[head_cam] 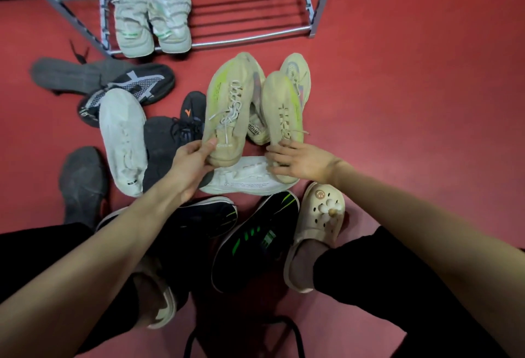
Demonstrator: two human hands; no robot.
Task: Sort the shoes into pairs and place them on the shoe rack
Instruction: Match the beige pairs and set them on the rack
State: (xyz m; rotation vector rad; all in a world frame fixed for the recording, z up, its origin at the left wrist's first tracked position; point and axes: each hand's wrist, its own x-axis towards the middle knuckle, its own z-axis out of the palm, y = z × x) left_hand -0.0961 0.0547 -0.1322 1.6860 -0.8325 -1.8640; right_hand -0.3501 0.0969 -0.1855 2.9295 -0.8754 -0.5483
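My left hand (193,158) grips the heel of a beige sneaker with a lime stripe (227,107), lifted off the floor. Beside it my right hand (301,163) closes on the heel of the matching beige sneaker (279,102). A metal shoe rack (250,35) stands on the red floor ahead. A pale grey-green pair (153,13) sits on the left end of its lowest shelf. More shoes lie loose on the floor below my hands.
Grey shoes (71,73), a black mesh shoe (127,84), white sneakers (123,136) (247,178), a black shoe with an orange mark (189,119) and black-green sneakers (252,241) lie scattered. My feet wear cream clogs (318,229). A stool frame (244,332) is under me.
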